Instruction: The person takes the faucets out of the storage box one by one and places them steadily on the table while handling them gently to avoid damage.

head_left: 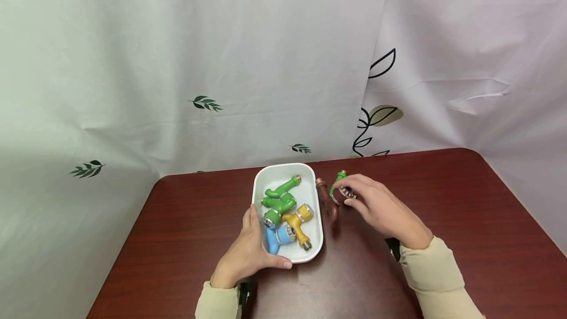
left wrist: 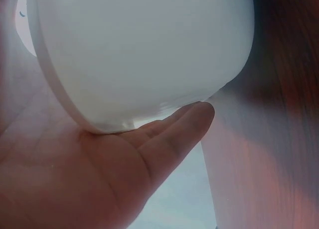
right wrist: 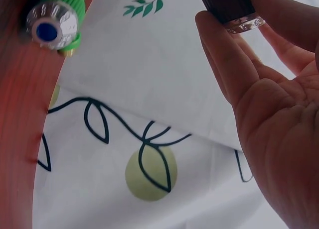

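Note:
A white tray point(head_left: 316, 240) holds green taps point(head_left: 283, 188), a yellow tap point(head_left: 293, 221) and a blue tap point(head_left: 273, 240). My left hand point(head_left: 248, 252) rests against its near left corner, the thumb along the near rim; in the left wrist view, straight fingers point(left wrist: 179, 134) touch the tray's side point(left wrist: 149, 55). Right of the tray, my right hand point(head_left: 381, 206) pinches the knob of a dark brown tap point(head_left: 328, 204), whose spout points toward me. The right wrist view shows that dark knob point(right wrist: 230, 7) between thumb and fingers. Partly hidden behind it is another green tap point(head_left: 340, 175).
The dark red wooden table point(head_left: 186, 230) reaches back to a white cloth point(head_left: 266, 87) printed with leaves, which also hangs along both sides. In the right wrist view the outer green tap point(right wrist: 55, 25) lies near the table's edge.

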`<state>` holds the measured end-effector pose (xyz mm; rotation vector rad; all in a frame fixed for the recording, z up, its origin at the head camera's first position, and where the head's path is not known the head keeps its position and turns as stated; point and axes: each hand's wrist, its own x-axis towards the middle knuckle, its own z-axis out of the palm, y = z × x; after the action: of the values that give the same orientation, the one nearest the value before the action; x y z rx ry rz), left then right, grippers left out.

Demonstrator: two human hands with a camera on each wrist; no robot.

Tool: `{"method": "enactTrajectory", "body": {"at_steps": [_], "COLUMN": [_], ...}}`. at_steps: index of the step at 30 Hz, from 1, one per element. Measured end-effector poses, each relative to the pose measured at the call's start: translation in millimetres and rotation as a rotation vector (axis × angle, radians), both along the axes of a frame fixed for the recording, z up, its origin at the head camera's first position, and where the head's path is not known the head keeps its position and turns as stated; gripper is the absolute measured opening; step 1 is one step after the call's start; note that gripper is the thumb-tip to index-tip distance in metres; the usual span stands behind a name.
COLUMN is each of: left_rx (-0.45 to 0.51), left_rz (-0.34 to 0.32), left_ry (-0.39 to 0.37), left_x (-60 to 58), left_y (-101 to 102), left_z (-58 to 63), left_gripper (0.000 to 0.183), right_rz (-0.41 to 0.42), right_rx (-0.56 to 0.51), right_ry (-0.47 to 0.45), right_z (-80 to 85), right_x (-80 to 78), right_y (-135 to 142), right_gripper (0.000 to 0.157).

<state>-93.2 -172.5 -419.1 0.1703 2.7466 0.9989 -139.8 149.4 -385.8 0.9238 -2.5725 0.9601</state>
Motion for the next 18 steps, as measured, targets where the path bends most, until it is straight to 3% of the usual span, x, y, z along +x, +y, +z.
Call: {"method": "enactTrajectory", "body": {"at_steps": [18], "left_rx": [0.011], "left_rz": [-0.005], "left_ry": [-0.002], "left_x": [-0.4], "left_y": [-0.1], "left_z": [-0.3], "left_gripper": [0.158], "right_rz": [-0.094], "right_rx": [-0.006], "right_ry": [0.034], "right_z": [-4.4], "right_x": [-9.7], "right_y": [24.5], "right_gripper": [0.041]}}
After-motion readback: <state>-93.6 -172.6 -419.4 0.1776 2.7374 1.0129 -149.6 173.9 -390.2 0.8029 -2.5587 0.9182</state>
